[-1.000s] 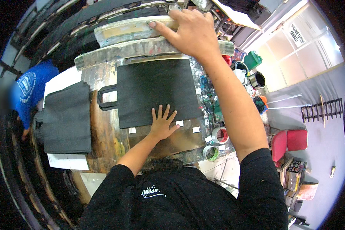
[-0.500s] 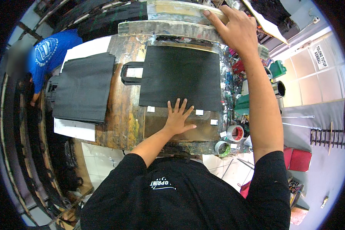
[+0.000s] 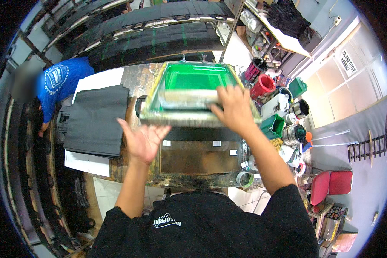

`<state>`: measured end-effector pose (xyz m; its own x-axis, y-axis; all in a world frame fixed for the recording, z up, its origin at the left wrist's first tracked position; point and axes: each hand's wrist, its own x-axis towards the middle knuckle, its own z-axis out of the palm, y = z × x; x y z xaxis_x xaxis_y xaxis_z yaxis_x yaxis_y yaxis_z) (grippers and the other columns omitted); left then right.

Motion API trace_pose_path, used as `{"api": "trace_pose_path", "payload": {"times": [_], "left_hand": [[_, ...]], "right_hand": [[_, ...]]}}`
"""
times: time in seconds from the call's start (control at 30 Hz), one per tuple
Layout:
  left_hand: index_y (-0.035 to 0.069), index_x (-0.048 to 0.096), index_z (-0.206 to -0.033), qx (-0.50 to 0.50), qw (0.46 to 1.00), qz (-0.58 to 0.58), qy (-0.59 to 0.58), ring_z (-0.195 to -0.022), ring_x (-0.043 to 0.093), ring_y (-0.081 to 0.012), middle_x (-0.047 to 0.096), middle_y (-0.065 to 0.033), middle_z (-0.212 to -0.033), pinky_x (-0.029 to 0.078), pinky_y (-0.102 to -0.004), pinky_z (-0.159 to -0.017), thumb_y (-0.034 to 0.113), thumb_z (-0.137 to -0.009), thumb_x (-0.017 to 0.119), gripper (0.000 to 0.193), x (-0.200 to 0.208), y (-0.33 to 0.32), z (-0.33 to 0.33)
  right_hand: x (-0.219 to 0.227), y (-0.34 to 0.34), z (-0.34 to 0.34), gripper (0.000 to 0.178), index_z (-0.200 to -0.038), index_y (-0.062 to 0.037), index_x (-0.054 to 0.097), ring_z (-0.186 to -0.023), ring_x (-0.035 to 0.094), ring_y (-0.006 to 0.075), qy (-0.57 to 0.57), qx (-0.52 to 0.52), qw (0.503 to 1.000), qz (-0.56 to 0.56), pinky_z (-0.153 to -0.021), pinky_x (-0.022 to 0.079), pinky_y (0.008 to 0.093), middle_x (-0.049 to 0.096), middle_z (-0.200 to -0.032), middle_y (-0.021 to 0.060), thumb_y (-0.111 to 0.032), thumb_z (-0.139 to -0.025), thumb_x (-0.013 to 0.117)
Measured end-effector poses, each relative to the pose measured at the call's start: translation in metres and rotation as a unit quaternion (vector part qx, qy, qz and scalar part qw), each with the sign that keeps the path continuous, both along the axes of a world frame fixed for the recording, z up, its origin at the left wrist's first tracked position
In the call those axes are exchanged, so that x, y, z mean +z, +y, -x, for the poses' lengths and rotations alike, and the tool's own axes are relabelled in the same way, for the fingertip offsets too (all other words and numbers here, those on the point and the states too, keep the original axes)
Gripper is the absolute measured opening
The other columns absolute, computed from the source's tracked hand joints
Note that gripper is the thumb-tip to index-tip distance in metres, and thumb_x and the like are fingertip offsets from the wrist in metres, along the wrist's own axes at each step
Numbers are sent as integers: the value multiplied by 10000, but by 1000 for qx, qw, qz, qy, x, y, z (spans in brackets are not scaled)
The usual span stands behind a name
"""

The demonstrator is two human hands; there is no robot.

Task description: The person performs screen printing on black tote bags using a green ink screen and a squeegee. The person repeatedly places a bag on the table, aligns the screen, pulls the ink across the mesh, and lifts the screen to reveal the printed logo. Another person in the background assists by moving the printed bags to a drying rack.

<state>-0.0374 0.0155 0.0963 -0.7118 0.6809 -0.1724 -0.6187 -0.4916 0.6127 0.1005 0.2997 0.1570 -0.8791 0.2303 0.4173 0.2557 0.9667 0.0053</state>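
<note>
A screen-printing frame (image 3: 148,103) with green ink on its mesh tilts over the table, covering most of a black cloth bag (image 3: 189,134). A pale bar (image 3: 187,98), blurred, lies along the near inside of it. My right hand (image 3: 235,109) is closed over the near right edge, its fingers by the bar's end; what lies under the palm is hidden. Close to the near left corner, my left hand (image 3: 142,139) has its fingers spread, holding nothing; whether its fingertips touch the frame I cannot tell.
Left on the table, a stack of black bags (image 3: 96,120) rests on white sheets. Tubs and a green container (image 3: 272,125) crowd the right side, with a tape roll (image 3: 245,179) near the front edge. A person in a blue shirt (image 3: 64,77) bends by racks at far left.
The frame has come down over the black bag, with my right hand moving nearer along with it. My left hand has left the bag's near edge and shifted left.
</note>
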Motion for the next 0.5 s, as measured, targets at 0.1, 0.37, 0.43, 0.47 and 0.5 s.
{"api": "trace_pose_path", "payload": {"times": [0.1, 0.37, 0.43, 0.47, 0.5], "left_hand": [[34, -196, -1655, -20, 990, 116, -82, -1590, 74, -549, -100, -386, -1695, 279, -617, -1261, 981, -830, 416, 1397, -43, -24, -28], [52, 179, -1665, -30, 959, 241, -146, -1445, 418, -454, 308, -312, -1602, 414, -540, -1185, 1024, -815, 332, 1300, -144, -34, -38], [91, -21, -1708, -58, 963, 218, -150, -1584, 186, -503, -5, -338, -1729, 357, -569, -1225, 1018, -810, 374, 1350, -151, -40, -34], [90, -21, -1708, -64, 961, 221, -152, -1582, 198, -499, 1, -343, -1727, 371, -563, -1217, 1021, -804, 376, 1357, -153, -40, -33], [89, -21, -1708, -70, 960, 225, -153, -1580, 209, -495, 6, -348, -1725, 385, -557, -1209, 1025, -799, 378, 1364, -154, -40, -32]], "right_hand": [[-63, -13, -18, 631, -1281, -142, 566, -1112, 577, 293, -94, 4, 995, 23, -960, 394, 507, 600, -1108, 90, -248, -743, 879], [-104, 0, -19, 662, -1298, -158, 542, -1120, 576, 306, -160, -16, 983, 86, -924, 397, 544, 603, -1134, 87, -261, -751, 902], [-107, -1, -20, 659, -1293, -159, 540, -1121, 577, 310, -175, -10, 980, 98, -901, 397, 546, 607, -1127, 89, -270, -754, 903], [-110, -4, -22, 660, -1293, -161, 539, -1119, 577, 311, -182, -8, 978, 100, -894, 396, 544, 608, -1125, 89, -272, -754, 902], [-113, -7, -25, 660, -1294, -163, 539, -1118, 577, 312, -189, -7, 977, 102, -886, 394, 542, 608, -1122, 89, -274, -754, 902]]}}
